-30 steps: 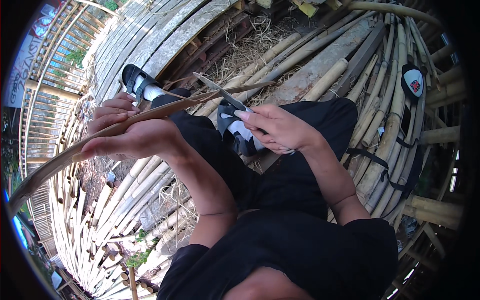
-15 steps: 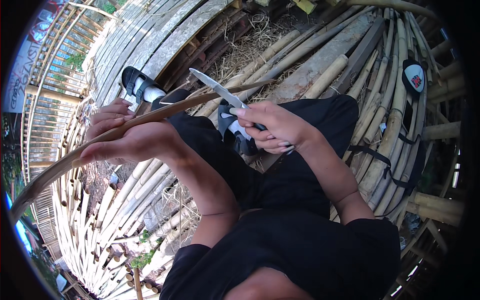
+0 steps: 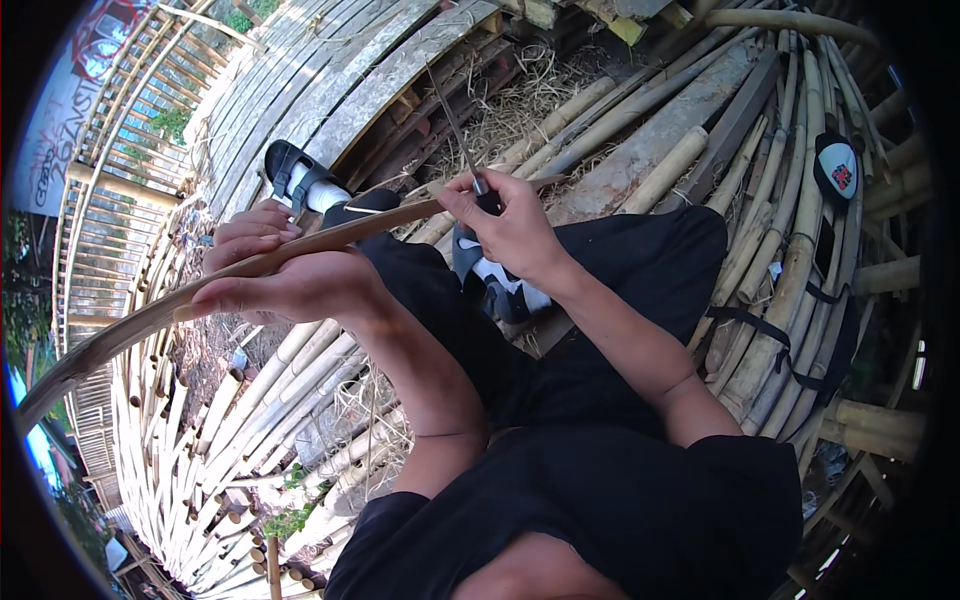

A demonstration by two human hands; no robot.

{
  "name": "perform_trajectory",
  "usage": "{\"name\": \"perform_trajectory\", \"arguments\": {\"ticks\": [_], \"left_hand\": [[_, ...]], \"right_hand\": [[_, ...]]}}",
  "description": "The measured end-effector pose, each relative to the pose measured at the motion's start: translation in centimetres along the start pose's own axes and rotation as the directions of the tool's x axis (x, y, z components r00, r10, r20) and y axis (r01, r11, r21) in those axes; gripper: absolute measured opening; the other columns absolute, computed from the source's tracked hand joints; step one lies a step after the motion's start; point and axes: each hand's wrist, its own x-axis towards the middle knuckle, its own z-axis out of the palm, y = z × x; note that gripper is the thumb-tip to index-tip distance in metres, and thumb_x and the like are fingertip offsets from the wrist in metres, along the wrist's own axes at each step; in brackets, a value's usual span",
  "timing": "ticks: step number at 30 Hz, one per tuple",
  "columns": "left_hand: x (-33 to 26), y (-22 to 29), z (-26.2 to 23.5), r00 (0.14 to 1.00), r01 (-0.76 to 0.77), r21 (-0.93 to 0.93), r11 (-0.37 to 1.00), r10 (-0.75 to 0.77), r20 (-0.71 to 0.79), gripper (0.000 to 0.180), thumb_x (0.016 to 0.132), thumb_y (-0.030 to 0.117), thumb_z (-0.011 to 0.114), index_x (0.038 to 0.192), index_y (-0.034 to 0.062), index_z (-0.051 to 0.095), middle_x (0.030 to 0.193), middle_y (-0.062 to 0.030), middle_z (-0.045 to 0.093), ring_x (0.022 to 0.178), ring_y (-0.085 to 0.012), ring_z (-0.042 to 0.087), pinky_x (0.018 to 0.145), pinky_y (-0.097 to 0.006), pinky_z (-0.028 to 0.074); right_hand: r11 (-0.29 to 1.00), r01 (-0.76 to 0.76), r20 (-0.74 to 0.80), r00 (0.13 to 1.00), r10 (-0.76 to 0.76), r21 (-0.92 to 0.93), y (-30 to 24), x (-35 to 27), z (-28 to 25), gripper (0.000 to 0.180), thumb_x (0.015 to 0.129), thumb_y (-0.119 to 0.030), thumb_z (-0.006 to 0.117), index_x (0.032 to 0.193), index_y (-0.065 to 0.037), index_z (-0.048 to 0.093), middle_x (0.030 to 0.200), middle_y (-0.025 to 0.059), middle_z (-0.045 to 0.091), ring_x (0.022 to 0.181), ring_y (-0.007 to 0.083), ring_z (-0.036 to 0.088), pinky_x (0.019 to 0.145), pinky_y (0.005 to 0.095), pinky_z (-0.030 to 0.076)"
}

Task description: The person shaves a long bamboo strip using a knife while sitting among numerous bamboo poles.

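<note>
Bamboo strip (image 3: 150, 318), long and thin, runs in a shallow bow from the lower left edge of the view up toward the middle, where its far end meets the knife (image 3: 462, 140). Far left, behind it, stands a slatted bamboo wall (image 3: 110, 190) with a painted banner (image 3: 60, 110) hanging near the top. Below the strip lie rows of cut bamboo poles (image 3: 230, 420), packed side by side, with a few green weeds (image 3: 290, 520) between them.

The left hand (image 3: 285, 280) is closed around the strip about midway along it, fingers wrapped under and over, thumb stretched flat along the lower edge. Just above that hand a black sandal (image 3: 290, 170) on a foot rests against curved bamboo planks (image 3: 330, 90).

Moving right, the right hand (image 3: 510, 235) is clenched on the knife's dark handle, with the narrow blade pointing up and slightly left, away from the person. The blade's base sits at the strip's end; whether it bites into the wood I cannot tell. Behind the blade lies a patch of dry straw (image 3: 520, 100). Under the right hand a second sandal (image 3: 500, 285) shows against black trousers (image 3: 600, 420) that fill the lower middle.

Further right, thick bamboo poles (image 3: 790, 230) lie stacked, and a black cap (image 3: 836, 170) with a white patch rests on them, with black straps (image 3: 790, 340) across the poles lower down.
</note>
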Motion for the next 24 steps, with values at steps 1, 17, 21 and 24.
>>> {"name": "perform_trajectory", "arguments": {"ticks": [1, 17, 21, 24], "left_hand": [[0.0, -0.2, -0.1, 1.000, 0.018, -0.001, 1.000, -0.018, -0.005, 0.056, 0.096, 0.053, 0.008, 0.064, 0.0129, 0.032, 0.054, -0.0003, 0.030, 0.048, -0.0119, 0.031, 0.049, -0.023, 0.032], [0.4, -0.1, 1.1, 0.992, -0.056, -0.051, 0.997, 0.061, 0.106, 0.055, 0.097, 0.048, 0.020, 0.059, 0.0110, 0.032, 0.049, 0.0009, 0.026, 0.035, -0.0096, 0.036, 0.036, -0.022, 0.040], [0.6, 0.1, 1.1, 0.992, -0.043, -0.030, 0.999, 0.046, 0.119, 0.054, 0.097, 0.048, 0.020, 0.058, 0.0119, 0.031, 0.049, 0.0011, 0.026, 0.035, -0.0093, 0.034, 0.035, -0.022, 0.040], [0.9, -0.1, 0.3, 0.996, -0.025, 0.022, 0.999, 0.023, 0.082, 0.054, 0.097, 0.049, 0.021, 0.058, 0.0128, 0.030, 0.049, 0.0016, 0.026, 0.034, -0.0089, 0.032, 0.033, -0.021, 0.038]], "right_hand": [[1.000, 0.017, -0.036, 0.999, -0.016, 0.021, 0.2, 0.0, 0.4, 0.026, 0.084, -0.029, 0.068, 0.080, -0.004, 0.061, 0.061, -0.0064, 0.047, 0.056, 0.0019, 0.038, 0.051, 0.0213, 0.031], [0.977, 0.213, -0.212, 0.956, -0.205, 0.014, 0.4, 1.3, 0.8, 0.021, 0.090, -0.019, 0.060, 0.075, -0.007, 0.052, 0.056, -0.0061, 0.044, 0.041, -0.0009, 0.034, 0.036, 0.0187, 0.024], [0.902, 0.392, -0.264, 0.864, -0.428, -0.180, -1.2, 1.3, 0.9, 0.028, 0.089, -0.025, 0.062, 0.072, -0.004, 0.053, 0.052, -0.0058, 0.040, 0.048, 0.0005, 0.035, 0.043, 0.0229, 0.025], [0.843, 0.532, -0.254, 0.807, -0.533, -0.078, -5.3, 1.6, 0.5, 0.028, 0.089, -0.023, 0.062, 0.071, -0.004, 0.052, 0.051, -0.0051, 0.042, 0.046, 0.0008, 0.035, 0.042, 0.0225, 0.024]]}}
